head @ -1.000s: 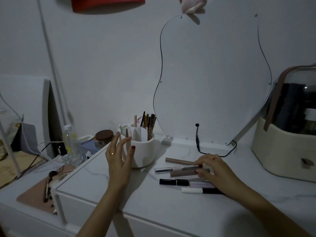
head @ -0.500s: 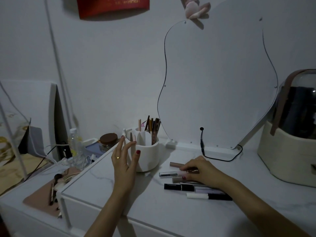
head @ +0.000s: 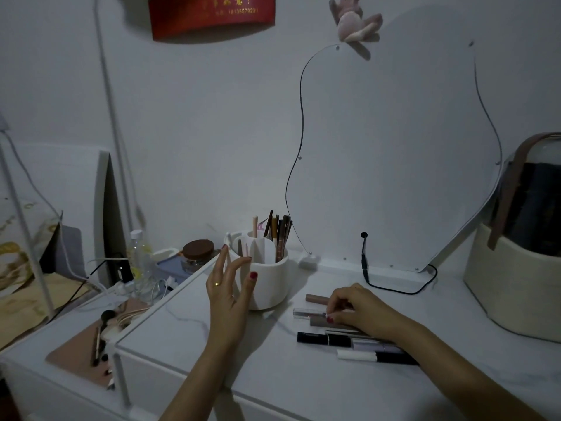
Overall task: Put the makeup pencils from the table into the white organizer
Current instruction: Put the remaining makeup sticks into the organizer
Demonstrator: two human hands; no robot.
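Head view: right hand (head: 358,308) seemingly pinches a slim silver-capped pencil (head: 309,313); left hand (head: 227,287) spread beside white organizer (head: 270,284)

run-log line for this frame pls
phase: pick | left hand: open beside white organizer | right hand: fingers pinching silver pencil in the row on table | organizer: several pencils upright

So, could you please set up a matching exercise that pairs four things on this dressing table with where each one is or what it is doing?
Things:
1. left hand
2. right hand
3. white organizer
4. black-and-white pencil

Places or states:
A. lies nearest the table's front edge
B. stands upright, with pencils in it
C. fingers spread, raised beside the organizer
D. fingers curled on a pencil in the row

Pairs: 1-C, 2-D, 3-B, 4-A
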